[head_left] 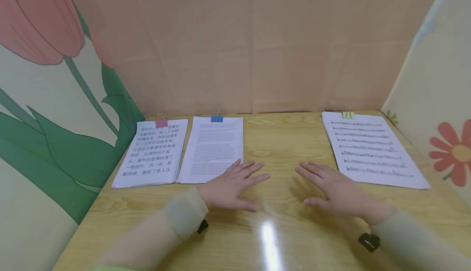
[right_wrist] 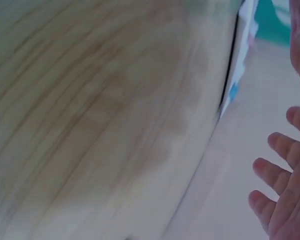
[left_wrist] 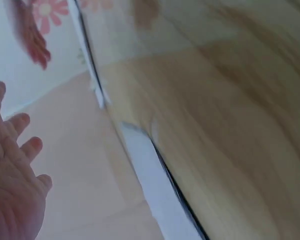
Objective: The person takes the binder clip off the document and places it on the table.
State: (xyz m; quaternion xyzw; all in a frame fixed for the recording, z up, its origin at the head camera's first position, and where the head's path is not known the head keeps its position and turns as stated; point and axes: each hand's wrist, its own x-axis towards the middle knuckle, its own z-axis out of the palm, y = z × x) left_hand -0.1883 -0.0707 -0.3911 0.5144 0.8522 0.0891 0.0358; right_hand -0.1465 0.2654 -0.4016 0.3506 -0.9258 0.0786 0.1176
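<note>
Both hands hover over the wooden table with fingers spread and nothing held. My left hand [head_left: 229,187] overlaps the lower right corner of a stack of small-print pages [head_left: 215,148], bound at the top by a blue binder clip [head_left: 217,119]. To its left lies a stack of large-print pages [head_left: 151,154] under a pink binder clip [head_left: 161,123]. My right hand [head_left: 335,189] is nearest the sheet music [head_left: 371,148], which has a yellow-green binder clip [head_left: 348,115] on its top edge. In the wrist views, the left palm [left_wrist: 12,185] and right palm [right_wrist: 292,200] face the table.
The wooden table [head_left: 279,140] meets a pinkish-brown backdrop [head_left: 257,46] at its far edge. Side panels stand left and right, one with a large tulip print [head_left: 40,17], the other with a red flower print [head_left: 460,152]. Light glares off the table front.
</note>
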